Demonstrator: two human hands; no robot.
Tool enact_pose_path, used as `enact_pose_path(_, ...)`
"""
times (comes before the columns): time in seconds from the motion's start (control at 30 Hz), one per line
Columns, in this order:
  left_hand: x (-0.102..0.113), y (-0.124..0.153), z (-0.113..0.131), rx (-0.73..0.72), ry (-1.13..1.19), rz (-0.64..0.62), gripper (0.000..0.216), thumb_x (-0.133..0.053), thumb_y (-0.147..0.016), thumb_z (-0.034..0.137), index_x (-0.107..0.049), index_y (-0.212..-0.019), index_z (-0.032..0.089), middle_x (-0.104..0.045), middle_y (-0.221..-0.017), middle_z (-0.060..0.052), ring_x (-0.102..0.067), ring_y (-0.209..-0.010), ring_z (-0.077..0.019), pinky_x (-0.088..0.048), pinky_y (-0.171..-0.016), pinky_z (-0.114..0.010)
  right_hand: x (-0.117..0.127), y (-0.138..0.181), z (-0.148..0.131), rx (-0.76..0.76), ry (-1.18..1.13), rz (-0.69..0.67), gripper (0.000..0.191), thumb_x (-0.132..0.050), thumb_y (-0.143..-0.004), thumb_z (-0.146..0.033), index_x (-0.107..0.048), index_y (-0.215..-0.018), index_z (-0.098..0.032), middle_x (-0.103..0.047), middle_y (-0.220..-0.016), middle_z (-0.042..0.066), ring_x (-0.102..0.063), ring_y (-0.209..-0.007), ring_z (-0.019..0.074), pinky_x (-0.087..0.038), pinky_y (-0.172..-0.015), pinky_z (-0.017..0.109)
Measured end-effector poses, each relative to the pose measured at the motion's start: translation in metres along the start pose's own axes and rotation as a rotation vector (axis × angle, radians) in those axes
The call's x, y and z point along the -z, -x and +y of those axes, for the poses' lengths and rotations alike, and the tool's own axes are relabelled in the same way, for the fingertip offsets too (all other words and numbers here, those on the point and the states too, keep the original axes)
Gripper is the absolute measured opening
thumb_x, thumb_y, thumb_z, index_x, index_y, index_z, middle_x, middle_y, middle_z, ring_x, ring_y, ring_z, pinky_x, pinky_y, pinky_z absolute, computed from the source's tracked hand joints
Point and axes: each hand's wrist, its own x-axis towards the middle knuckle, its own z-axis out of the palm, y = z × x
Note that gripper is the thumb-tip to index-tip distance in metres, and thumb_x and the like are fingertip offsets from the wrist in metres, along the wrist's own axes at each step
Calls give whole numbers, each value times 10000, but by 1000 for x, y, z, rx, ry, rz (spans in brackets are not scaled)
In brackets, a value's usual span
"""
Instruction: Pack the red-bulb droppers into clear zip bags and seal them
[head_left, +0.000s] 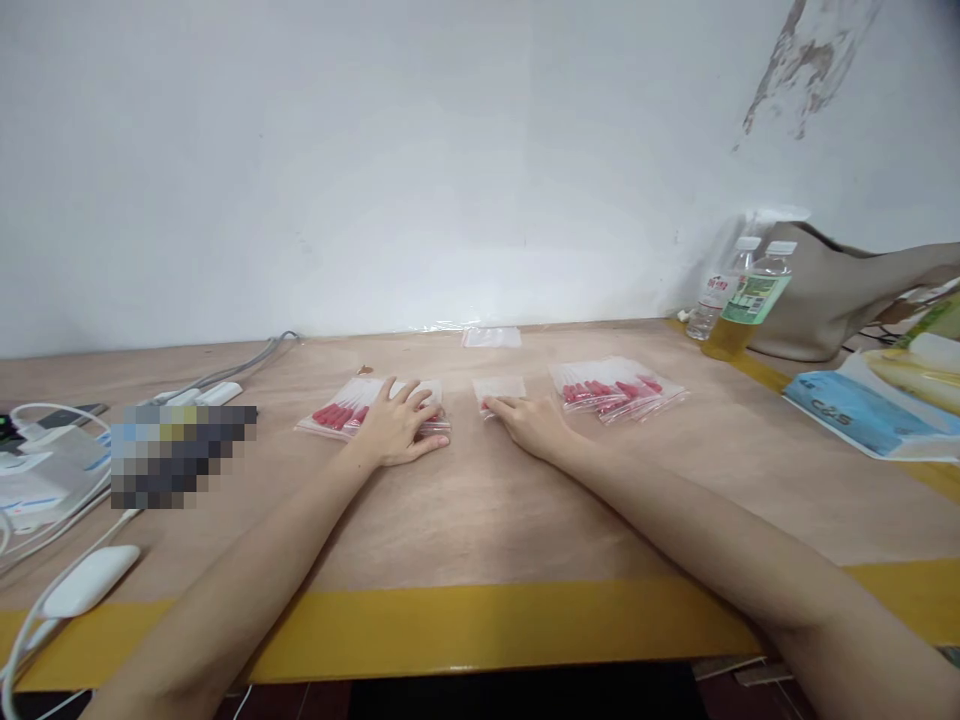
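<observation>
My left hand [399, 422] lies palm down with its fingers spread over the left group of small clear plastic bags [341, 405], which hold red pieces whose kind I cannot make out. Part of that group is hidden under the hand. Resting its stretched fingertips on the lower edge of a single small bag [499, 386] in the middle, my right hand [531, 422] lies low on the table; its thumb is hidden. To its right, several more bags with red pieces [615, 388] overlap in a fan. Another clear bag [492, 337] lies by the wall.
Cables, a white box [45, 480] and a white mouse-shaped object [91, 580] occupy the table's left side. At the right stand two bottles [750, 300], a grey bag [814, 290] and a blue tissue pack [862, 410]. Yellow tape [487, 625] runs along the front edge.
</observation>
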Motion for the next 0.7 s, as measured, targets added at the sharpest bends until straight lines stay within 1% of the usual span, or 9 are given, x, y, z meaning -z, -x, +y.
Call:
enact_pose_path(0.03,0,-2,5,-15,12,55,444,-462,-777,537,-559,-1031,186,-556,-1099,-118,-410,-1126,-319,-209,-964,-532,-1,-1,-1,40,-38,3,284,-364,-881,-218,-494,-1132,-226,-602,-1077,58,-578,-893,170,-408,-675,247)
enact_pose_path(0.07,1,-6,11,-33,39,97,423,-472,-789,497,-549,-1046,171,-556,-1096,-121,-419,-1122,-304,-226,-975,-508,-2,-1,0,75,-73,11,285,-374,-880,-245,-490,-1140,-224,-599,-1074,61,-570,-911,171,-409,-709,255)
enact_pose_path(0.13,0,-16,24,-69,127,140,348,-469,-820,394,-532,-1069,159,-561,-1080,-111,-477,-1064,-250,-325,-948,-417,-1,3,9,103,-110,34,323,-407,-867,-304,-475,-1167,-206,-582,-1086,81,-550,-947,181,-404,-762,281)
enact_pose_path(0.2,-1,-26,37,-114,191,121,308,-457,-836,328,-517,-1090,165,-554,-1090,-99,-511,-1011,-217,-412,-861,-336,0,9,22,84,-84,41,375,-441,-845,-362,-476,-1174,-185,-573,-1078,107,-541,-952,205,-398,-776,315)
enact_pose_path(0.3,-7,-36,49,-144,243,77,261,-460,-839,339,-548,-1018,171,-576,-1014,-80,-549,-911,-196,-457,-760,-292,0,21,41,109,-17,24,355,-436,-844,-373,-525,-1122,-170,-593,-1003,115,-553,-894,220,-394,-760,342)
enact_pose_path(0.4,-15,-38,52,-122,292,82,220,-449,-849,325,-575,-935,166,-588,-930,-66,-566,-836,-173,-465,-722,-273,-5,30,52,122,-75,69,287,-393,-863,-247,-542,-1094,-165,-597,-976,96,-560,-839,183,-412,-725,301)
enact_pose_path(0.5,-22,-35,51,-69,319,121,201,-430,-860,275,-590,-914,167,-590,-913,-60,-573,-822,-159,-468,-716,-261,-13,34,55,92,-184,137,260,-381,-844,-162,-581,-1010,-161,-596,-950,81,-559,-816,153,-430,-691,254)
enact_pose_path(0.6,-26,-32,51,-45,311,146,199,-435,-862,278,-595,-915,172,-594,-913,-51,-578,-815,-151,-472,-707,-254,-17,35,53,62,-211,157,240,-380,-850,-172,-619,-875,-168,-602,-906,72,-562,-765,141,-436,-674,246)
enact_pose_path(0.7,-29,-32,49,-73,224,195,215,-444,-863,312,-595,-910,167,-602,-898,-53,-585,-786,-145,-478,-673,-242,-15,35,51,31,-173,150,247,-379,-864,-202,-622,-839,-164,-607,-886,74,-561,-757,144,-425,-672,249)
